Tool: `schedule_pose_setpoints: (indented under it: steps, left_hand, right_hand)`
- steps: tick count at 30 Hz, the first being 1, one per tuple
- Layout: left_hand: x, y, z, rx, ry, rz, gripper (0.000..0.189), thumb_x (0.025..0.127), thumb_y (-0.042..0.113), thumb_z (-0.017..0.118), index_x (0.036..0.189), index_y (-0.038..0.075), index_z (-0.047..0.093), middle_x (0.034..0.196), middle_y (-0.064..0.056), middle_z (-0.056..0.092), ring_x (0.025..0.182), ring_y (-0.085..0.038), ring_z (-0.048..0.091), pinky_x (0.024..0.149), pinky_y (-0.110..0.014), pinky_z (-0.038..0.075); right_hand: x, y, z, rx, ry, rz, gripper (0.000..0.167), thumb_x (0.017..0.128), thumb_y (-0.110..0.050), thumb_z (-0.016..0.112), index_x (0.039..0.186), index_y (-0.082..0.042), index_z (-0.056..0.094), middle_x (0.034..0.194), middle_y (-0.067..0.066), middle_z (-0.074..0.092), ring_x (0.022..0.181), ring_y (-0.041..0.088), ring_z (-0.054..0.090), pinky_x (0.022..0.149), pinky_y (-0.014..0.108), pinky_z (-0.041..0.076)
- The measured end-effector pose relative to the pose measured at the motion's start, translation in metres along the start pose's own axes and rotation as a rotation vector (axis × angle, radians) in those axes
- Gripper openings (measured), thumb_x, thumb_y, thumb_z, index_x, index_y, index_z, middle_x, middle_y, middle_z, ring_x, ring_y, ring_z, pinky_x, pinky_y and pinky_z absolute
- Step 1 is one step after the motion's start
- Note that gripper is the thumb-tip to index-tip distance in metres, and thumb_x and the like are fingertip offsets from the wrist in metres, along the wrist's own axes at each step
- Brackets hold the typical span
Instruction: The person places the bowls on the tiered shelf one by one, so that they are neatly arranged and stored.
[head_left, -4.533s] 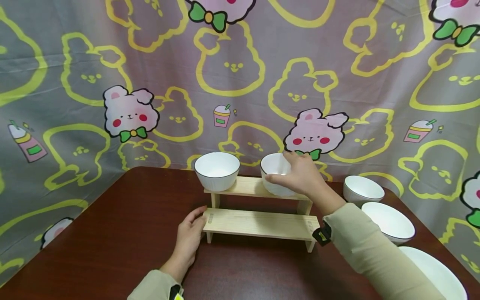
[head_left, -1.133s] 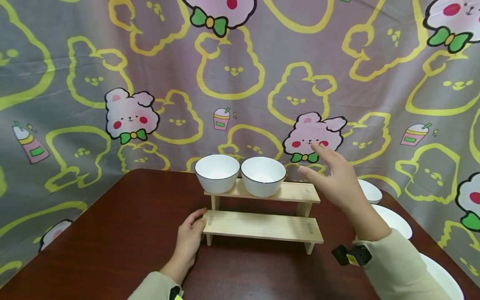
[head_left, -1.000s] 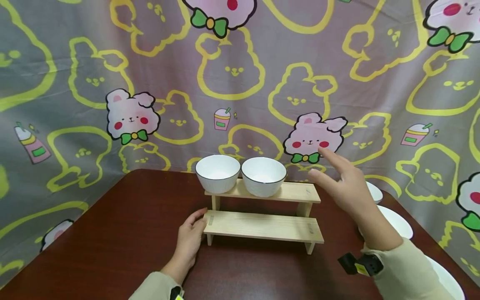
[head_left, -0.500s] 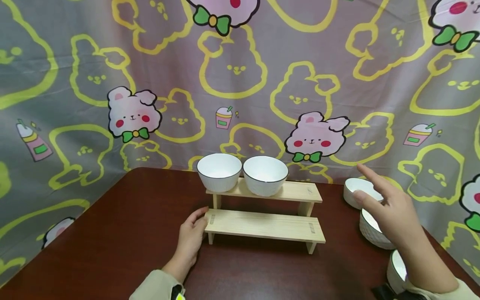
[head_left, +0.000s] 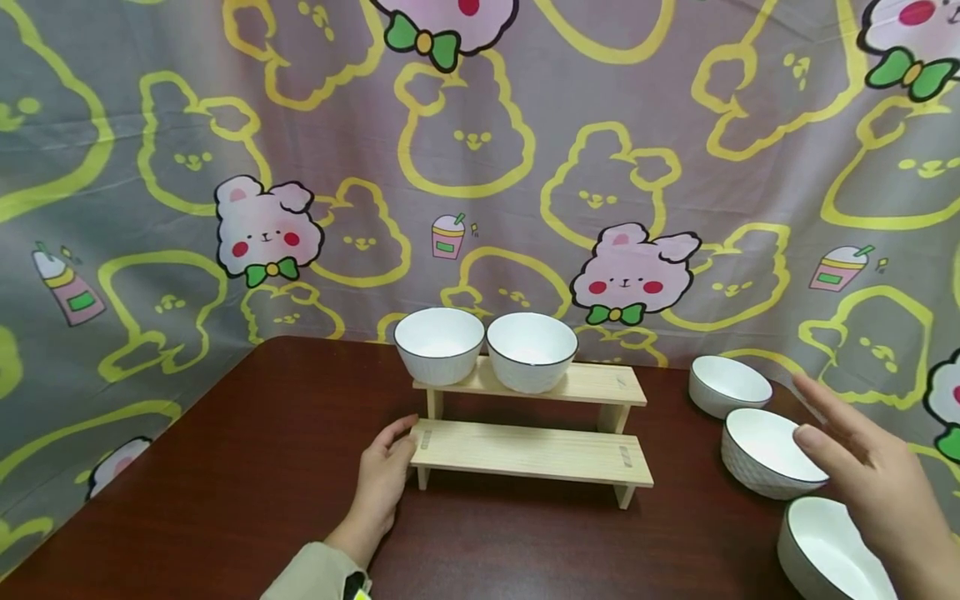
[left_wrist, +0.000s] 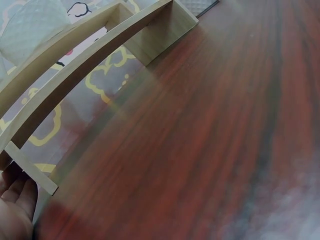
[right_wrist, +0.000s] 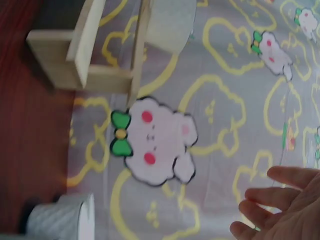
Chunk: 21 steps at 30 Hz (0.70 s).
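My left hand (head_left: 384,475) holds the left end of a two-tier wooden stand (head_left: 528,454); in the left wrist view its curled fingers (left_wrist: 19,202) sit beside the stand's leg. Two white bowls with dark rims stand side by side on the upper tier, the left bowl (head_left: 438,346) and the right bowl (head_left: 531,354). Over the right side of the table, my right hand (head_left: 877,475) is spread and holds nothing. It hangs by a textured white bowl (head_left: 768,458) and a nearer white bowl (head_left: 813,546), covering part of both. The right wrist view shows its fingers extended (right_wrist: 272,197).
A third white bowl (head_left: 727,387) heads the right-hand row, towards the back. The dark red-brown table (head_left: 247,467) extends left and in front of the stand. Behind it hangs a grey curtain (head_left: 337,125) printed with cartoon bears and rabbits.
My right hand has let go of the second bowl, which moved left beside the first, and has swung right and towards me over the row. My left hand stays at the stand.
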<state>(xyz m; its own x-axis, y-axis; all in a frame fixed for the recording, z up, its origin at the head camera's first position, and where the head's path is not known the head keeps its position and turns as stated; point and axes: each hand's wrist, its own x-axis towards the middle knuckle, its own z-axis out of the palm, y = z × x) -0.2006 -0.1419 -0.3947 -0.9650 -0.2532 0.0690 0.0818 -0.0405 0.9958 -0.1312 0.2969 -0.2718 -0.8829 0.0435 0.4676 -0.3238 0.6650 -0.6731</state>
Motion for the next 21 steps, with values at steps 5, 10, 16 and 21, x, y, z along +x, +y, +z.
schedule_pose_setpoints:
  steps: [5, 10, 16, 21]
  left_hand:
    - [0.001, -0.001, 0.0, -0.002, 0.0, -0.005, 0.036, 0.092, 0.009, 0.046, 0.127, 0.002, 0.053, 0.111, -0.016, 0.062, 0.084, -0.007, 0.056, 0.067, -0.023, 0.046]
    - [0.001, -0.001, 0.0, 0.008, 0.002, -0.007, 0.036, 0.092, 0.009, 0.046, 0.127, 0.002, 0.053, 0.113, -0.017, 0.061, 0.086, -0.009, 0.056, 0.068, -0.023, 0.046]
    - [0.002, 0.0, -0.001, 0.009, 0.007, -0.009, 0.035, 0.093, 0.01, 0.046, 0.127, 0.004, 0.054, 0.113, -0.017, 0.061, 0.086, -0.008, 0.056, 0.068, -0.023, 0.046]
    - [0.002, 0.0, -0.001, 0.007, 0.009, -0.009, 0.035, 0.092, 0.01, 0.047, 0.126, 0.003, 0.054, 0.111, -0.016, 0.062, 0.083, -0.008, 0.056, 0.066, -0.023, 0.046]
  right_hand:
    - [-0.01, 0.021, -0.007, -0.001, 0.0, 0.01, 0.059, 0.093, -0.009, 0.049, 0.144, -0.031, 0.029, 0.133, -0.03, 0.031, 0.111, -0.017, 0.033, 0.07, 0.003, 0.037]
    - [-0.019, 0.039, -0.012, -0.032, -0.025, 0.029, 0.062, 0.096, -0.01, 0.044, 0.148, -0.027, 0.016, 0.139, -0.028, 0.018, 0.111, -0.018, 0.024, 0.083, -0.002, 0.023]
    - [-0.023, 0.066, -0.017, -0.058, -0.085, 0.068, 0.065, 0.097, -0.01, 0.042, 0.149, -0.025, 0.005, 0.151, -0.006, 0.012, 0.103, -0.021, 0.03, 0.071, 0.001, 0.032]
    - [-0.026, 0.082, -0.018, -0.095, -0.089, 0.168, 0.066, 0.099, -0.019, 0.04, 0.149, -0.013, -0.002, 0.153, 0.021, 0.003, 0.138, 0.003, 0.01, 0.109, 0.038, 0.025]
